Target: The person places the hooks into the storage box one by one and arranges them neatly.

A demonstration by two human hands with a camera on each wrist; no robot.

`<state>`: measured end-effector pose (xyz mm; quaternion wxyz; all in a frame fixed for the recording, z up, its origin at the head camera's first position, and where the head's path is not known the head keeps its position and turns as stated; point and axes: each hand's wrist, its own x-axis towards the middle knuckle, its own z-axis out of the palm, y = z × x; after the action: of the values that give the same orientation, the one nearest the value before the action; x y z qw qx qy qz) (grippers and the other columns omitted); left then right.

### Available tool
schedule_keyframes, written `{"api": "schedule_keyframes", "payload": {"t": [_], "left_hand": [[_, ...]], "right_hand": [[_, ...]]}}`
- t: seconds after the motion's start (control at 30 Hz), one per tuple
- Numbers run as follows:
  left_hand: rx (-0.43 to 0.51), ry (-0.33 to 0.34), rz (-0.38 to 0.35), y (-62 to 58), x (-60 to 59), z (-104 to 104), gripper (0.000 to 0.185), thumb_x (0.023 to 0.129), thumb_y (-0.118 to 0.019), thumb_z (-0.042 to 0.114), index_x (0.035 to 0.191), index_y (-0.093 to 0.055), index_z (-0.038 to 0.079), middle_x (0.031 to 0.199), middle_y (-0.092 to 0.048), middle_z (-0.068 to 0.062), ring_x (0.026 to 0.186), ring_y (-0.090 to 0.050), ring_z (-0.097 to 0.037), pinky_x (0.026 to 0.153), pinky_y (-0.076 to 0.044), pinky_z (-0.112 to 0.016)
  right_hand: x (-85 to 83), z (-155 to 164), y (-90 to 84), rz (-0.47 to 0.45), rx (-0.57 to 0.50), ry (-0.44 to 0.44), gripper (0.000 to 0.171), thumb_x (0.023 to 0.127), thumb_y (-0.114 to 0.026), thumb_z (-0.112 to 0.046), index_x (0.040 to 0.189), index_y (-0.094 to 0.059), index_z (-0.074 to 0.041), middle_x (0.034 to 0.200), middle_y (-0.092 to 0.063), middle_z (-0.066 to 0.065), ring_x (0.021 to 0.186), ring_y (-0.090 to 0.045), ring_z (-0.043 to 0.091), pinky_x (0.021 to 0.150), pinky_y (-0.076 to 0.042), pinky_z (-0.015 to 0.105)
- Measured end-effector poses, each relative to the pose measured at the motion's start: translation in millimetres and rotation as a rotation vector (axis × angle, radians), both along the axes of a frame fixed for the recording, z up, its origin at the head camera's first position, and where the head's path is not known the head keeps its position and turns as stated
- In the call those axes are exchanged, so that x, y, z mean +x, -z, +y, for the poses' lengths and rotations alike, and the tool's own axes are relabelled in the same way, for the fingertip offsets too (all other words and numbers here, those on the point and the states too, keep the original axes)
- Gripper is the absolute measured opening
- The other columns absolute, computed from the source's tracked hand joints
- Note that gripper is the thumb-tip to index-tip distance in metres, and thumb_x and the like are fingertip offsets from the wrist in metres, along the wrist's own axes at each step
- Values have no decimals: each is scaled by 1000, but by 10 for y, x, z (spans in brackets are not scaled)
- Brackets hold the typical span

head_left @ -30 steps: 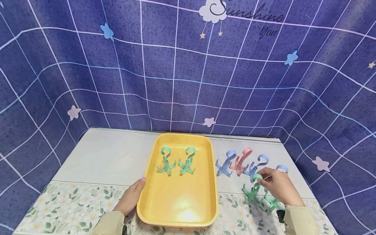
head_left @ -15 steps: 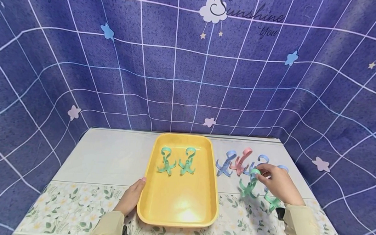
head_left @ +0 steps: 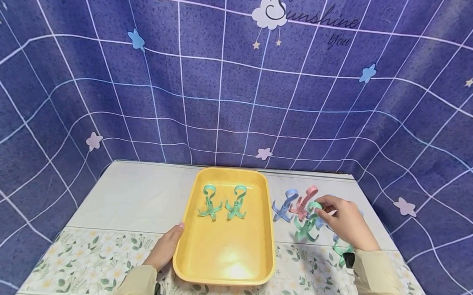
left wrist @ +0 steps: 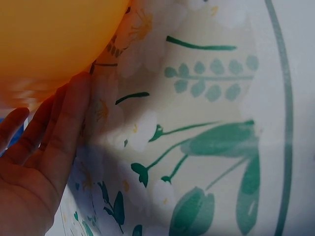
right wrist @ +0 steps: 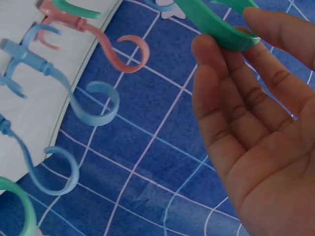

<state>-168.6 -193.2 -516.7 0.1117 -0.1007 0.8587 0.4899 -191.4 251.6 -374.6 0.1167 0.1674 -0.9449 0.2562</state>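
My right hand [head_left: 323, 208] pinches the loop of a green plastic hook [head_left: 306, 224] and holds it above the table, just right of the yellow tray [head_left: 223, 255]. In the right wrist view the fingers [right wrist: 222, 101] curl round that green hook [right wrist: 214, 21]. Two more green hooks [head_left: 209, 202] [head_left: 235, 203] lie side by side in the tray's far half. My left hand [head_left: 168, 245] rests flat against the tray's front left rim; the left wrist view shows the fingers [left wrist: 54, 142] straight beside the tray [left wrist: 49, 34].
Right of the tray lie a blue hook [head_left: 283, 206] and a pink hook [head_left: 307, 199]; another green hook [head_left: 341, 252] lies by my right wrist. More blue hooks [right wrist: 74, 96] sit behind the hand. A floral cloth [head_left: 94, 260] covers the table's front; a blue backdrop stands behind.
My right hand has lifted the green hook off the cloth and carried it left and farther away, toward the tray. The left hand and the tray have stayed still.
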Motion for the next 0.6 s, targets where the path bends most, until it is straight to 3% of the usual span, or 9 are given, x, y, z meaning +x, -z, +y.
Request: {"api": "schedule_keyframes", "payload": {"t": [0.27, 0.6], "left_hand": [[-8, 9, 26, 5, -6, 2, 87, 104, -19, 68, 157, -33, 1, 154, -42, -26, 142, -35, -50, 117, -23, -67], [8, 7, 19, 17, 3, 5, 86, 104, -18, 69, 158, -32, 3, 152, -45, -24, 140, -39, -48, 117, -25, -65]], "right_hand": [[-55, -94, -110, 28, -19, -25, 21, 93, -74, -5, 114, -73, -2, 96, -74, 8, 79, -70, 21, 69, -60, 39], [-132, -232, -213, 64, -24, -31, 19, 95, -73, -8, 114, -73, -4, 95, -74, 4, 80, -68, 18, 68, -57, 33]]}}
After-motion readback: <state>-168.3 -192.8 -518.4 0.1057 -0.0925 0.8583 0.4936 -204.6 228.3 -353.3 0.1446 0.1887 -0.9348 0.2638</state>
